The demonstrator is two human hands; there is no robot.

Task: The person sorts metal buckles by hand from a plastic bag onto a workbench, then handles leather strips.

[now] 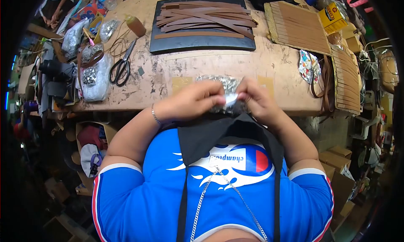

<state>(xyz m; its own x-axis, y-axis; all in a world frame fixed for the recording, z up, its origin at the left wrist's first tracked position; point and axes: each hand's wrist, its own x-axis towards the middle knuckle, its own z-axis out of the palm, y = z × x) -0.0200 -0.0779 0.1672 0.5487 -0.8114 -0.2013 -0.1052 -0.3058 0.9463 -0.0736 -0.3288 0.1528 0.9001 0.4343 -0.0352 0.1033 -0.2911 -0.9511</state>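
Close to my body, at the table's near edge, lies a clear plastic bag (227, 83) full of small shiny metal pieces, too small to make out singly. My left hand (195, 100), with a chain bracelet at the wrist, pinches the bag's plastic near its middle. Opposite it, my right hand (259, 101) has its fingers closed on the same plastic. A pale, glossy bit of the bag shows between the fingertips, slightly blurred. The lower part of the bag is partly hidden by the hands and the black apron (229, 130).
Brown leather strips (206, 17) are heaped on a black board (202, 44) at the back. Black-handled scissors (122, 65), a bottle (134, 26) and plastic bags (97, 80) lie left. Strip-covered panels (296, 27), a yellow box (332, 17) and a patterned pouch (309, 65) are right.
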